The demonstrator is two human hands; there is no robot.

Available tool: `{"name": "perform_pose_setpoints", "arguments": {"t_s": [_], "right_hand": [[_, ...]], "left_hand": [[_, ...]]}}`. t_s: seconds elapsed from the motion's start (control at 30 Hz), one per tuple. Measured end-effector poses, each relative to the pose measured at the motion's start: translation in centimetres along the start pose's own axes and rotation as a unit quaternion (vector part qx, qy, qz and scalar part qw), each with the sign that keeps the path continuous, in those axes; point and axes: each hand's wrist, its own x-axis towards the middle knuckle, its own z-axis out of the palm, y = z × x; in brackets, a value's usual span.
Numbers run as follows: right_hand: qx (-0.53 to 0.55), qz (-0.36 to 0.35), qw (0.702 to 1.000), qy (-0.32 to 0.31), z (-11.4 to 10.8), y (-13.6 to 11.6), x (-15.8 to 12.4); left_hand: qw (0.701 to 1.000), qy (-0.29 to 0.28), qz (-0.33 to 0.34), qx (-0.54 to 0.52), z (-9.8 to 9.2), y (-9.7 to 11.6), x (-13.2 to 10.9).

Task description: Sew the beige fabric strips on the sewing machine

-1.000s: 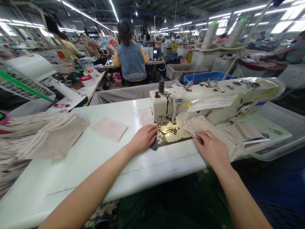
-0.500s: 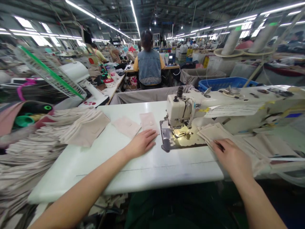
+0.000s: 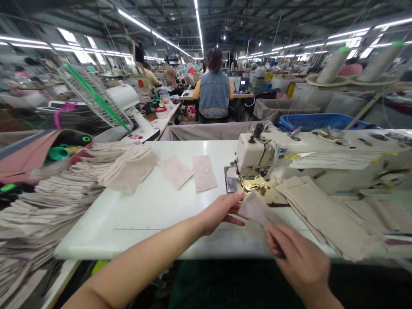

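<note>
A small pale pink fabric piece (image 3: 257,209) hangs between my hands, just in front of the sewing machine's needle area. My left hand (image 3: 222,211) grips its left end with the fingertips, and my right hand (image 3: 298,262) pinches its lower right end. The cream industrial sewing machine head (image 3: 254,156) stands to the far side, its brass-coloured presser foot (image 3: 254,187) uncovered. A stack of beige fabric strips (image 3: 328,219) lies right of my right hand. Two flat pink pieces (image 3: 175,172) (image 3: 204,173) rest on the white table (image 3: 128,223).
A large pile of beige fabric (image 3: 128,168) fills the table's left side. Beyond the machine stand a blue plastic crate (image 3: 318,122) and thread cones (image 3: 333,64). A wire-guarded fan (image 3: 99,96) stands at left; a seated person in a denim vest (image 3: 214,94) faces away.
My hands have left the table and the stack and now hold the small fabric piece up between them, nearer me. The view has shifted, so the machine appears further right and lower.
</note>
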Motion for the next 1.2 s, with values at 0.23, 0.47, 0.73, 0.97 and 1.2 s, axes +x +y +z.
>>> {"name": "perform_pose_setpoints", "arguments": {"t_s": [0.23, 0.47, 0.73, 0.97, 1.2], "right_hand": [[0.125, 0.081, 0.988, -0.044, 1.9, -1.3, -0.3], [0.32, 0.489, 0.808, -0.074, 1.1, 2.5, -0.5], [0.453, 0.599, 0.661, -0.003, 0.1, 1.2, 1.1], [0.544, 0.609, 0.571, -0.08, -1.0, 0.7, 1.0], [0.445, 0.566, 0.685, -0.109, -0.2, -0.8, 0.1]], "left_hand": [[0.991, 0.108, 0.028, 0.07, -1.7, -0.7, 2.7], [0.998, 0.061, 0.015, 0.009, -3.4, 0.2, 1.8], [0.996, 0.072, -0.008, -0.05, -4.2, 0.1, 1.8], [0.989, 0.145, -0.008, -0.04, -4.3, 1.4, 3.0], [0.975, 0.176, 0.002, 0.136, -4.8, 1.9, 4.8]]}}
